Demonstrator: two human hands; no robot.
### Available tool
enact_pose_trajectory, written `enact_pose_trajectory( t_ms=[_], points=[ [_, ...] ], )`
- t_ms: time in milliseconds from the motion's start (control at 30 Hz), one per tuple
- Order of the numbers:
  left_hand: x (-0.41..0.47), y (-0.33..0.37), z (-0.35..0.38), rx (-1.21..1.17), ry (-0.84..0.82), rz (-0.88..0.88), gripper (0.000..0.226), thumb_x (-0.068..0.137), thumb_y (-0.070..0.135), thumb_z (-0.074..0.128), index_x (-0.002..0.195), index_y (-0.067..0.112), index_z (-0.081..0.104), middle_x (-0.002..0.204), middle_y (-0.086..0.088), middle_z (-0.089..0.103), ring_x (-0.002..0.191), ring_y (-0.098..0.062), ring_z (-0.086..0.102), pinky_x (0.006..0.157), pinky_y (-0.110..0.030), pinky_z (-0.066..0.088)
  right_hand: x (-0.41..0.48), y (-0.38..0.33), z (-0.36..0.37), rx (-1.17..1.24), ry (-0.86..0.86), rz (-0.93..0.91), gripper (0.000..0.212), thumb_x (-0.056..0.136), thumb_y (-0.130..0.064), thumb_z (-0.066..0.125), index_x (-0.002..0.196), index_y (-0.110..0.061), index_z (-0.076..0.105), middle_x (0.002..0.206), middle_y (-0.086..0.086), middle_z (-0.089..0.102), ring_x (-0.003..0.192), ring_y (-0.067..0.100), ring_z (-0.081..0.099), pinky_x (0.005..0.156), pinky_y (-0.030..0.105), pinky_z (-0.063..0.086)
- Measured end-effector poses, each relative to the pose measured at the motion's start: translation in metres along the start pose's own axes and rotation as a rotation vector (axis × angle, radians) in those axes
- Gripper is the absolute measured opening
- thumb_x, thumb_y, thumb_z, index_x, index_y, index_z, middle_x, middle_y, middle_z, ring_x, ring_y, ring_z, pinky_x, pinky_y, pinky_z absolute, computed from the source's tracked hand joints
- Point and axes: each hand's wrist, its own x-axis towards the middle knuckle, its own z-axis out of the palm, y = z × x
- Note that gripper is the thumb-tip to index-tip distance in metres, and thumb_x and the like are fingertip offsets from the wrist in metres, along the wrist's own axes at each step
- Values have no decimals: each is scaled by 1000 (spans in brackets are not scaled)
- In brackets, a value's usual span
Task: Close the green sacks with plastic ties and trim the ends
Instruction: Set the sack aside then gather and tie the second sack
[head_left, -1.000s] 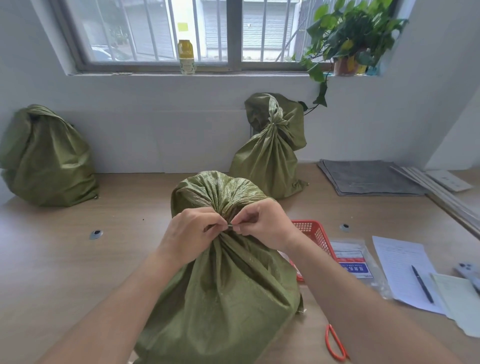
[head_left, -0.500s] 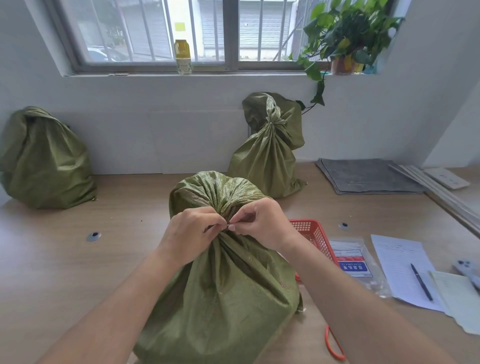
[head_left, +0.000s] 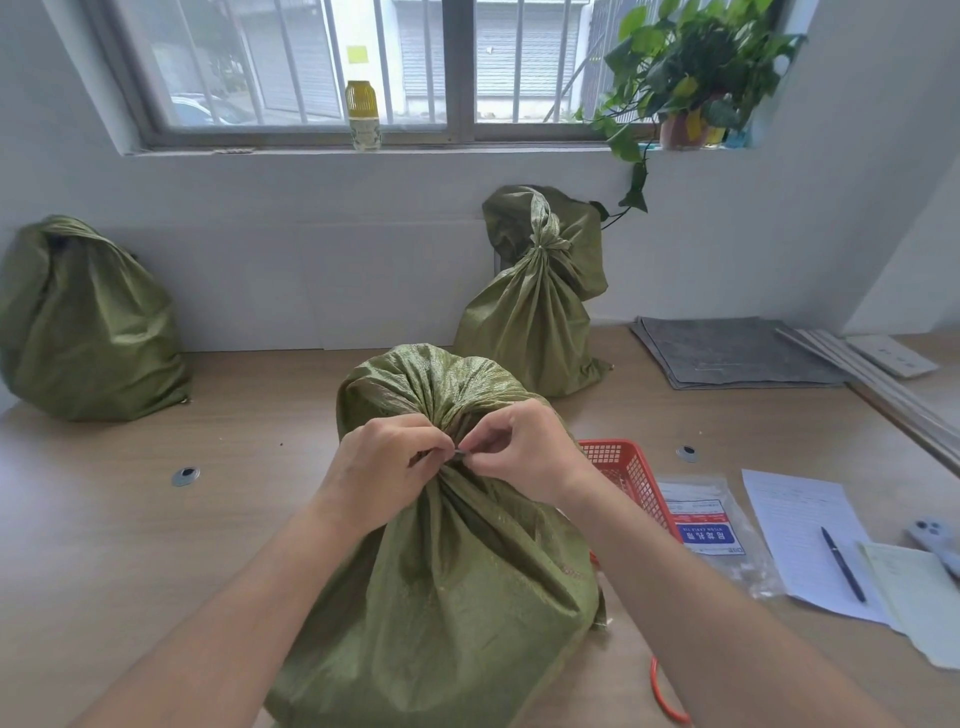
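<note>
At desk (head_left: 104, 545) centre, front sack (head_left: 441, 582) stands upright, neck gathered. Left hand (head_left: 379, 462) grips the neck, fingers curled. Right hand (head_left: 524, 452) pinches a small dark tie (head_left: 460, 455) there. Against the wall stand 2 others: left sack (head_left: 83, 322), rear sack (head_left: 535, 312).

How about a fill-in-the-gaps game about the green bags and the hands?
1. The near sack, the left sack and the far sack make ____ green sacks.
2. The left hand and the right hand both pinch at the neck of the ____ sack.
3. The basket beside the right hand is ____.
4. The pen lies on a sheet of ____.
Missing words: three; near; red; paper.
</note>
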Motion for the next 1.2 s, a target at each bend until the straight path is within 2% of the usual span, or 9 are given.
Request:
enact_pose_trajectory(
  t_ms=[133, 300, 467, 800, 967, 1133, 1200],
  points=[
    [0, 0, 2, -19, -7, 5, 12, 88, 19, 80, 89, 31, 80, 84, 18, 70, 66, -3, 55, 56, -32, 53, -1, 0, 1, -8, 29, 12, 13, 76, -12, 83, 85, -21, 85, 70, -11, 76, 61, -6, 64, 64, 7, 47],
    [0, 2, 0, -8, -20, 30, 10, 87, 19, 81, 89, 29, 81, 84, 17, 70, 65, 0, 52, 54, -33, 54, -4, -3, 2, -37, 33, 4, 9, 79, -18, 86, 86, -22, 85, 74, -10, 77, 68, -1, 68, 66, 9, 50],
    [0, 4, -3, 13, -24, 37, 11, 87, 18, 81, 88, 29, 81, 84, 17, 70, 66, -4, 58, 54, -34, 55, -5, -7, 3, -95, 63, 1, 8, 79, -18, 84, 86, -22, 85, 74, -8, 77, 71, 5, 71, 70, 19, 57],
    [-2, 10, -6, 29, -15, 36, 11, 85, 17, 81, 86, 28, 80, 81, 16, 70, 68, -10, 64, 54, -36, 56, -8, -10, 4, -121, 101, -6, 10, 76, -15, 83, 84, -20, 84, 72, -10, 75, 64, -1, 65, 64, 7, 48],
    [-2, 12, -8, 25, -22, 59, 10, 85, 16, 81, 86, 27, 81, 81, 16, 70, 68, -10, 64, 54, -36, 57, -8, -10, 6, -154, 87, -35, 10, 78, -15, 83, 87, -20, 84, 78, -7, 78, 74, 4, 70, 75, 23, 58],
    [-3, 14, -9, 0, -7, 41, 12, 84, 15, 83, 87, 27, 81, 80, 17, 69, 64, -3, 57, 54, -36, 56, -7, -7, 7, -136, 98, -58, 10, 80, -15, 84, 88, -20, 85, 80, -6, 79, 75, 4, 70, 78, 20, 57],
    [-4, 14, -9, -35, -1, 19, 11, 85, 15, 82, 88, 26, 81, 79, 17, 69, 63, -2, 57, 55, -35, 56, -7, -4, 8, -54, 94, -20, 9, 81, -14, 84, 88, -20, 85, 79, -7, 79, 75, 4, 72, 79, 18, 57]
  ],
)
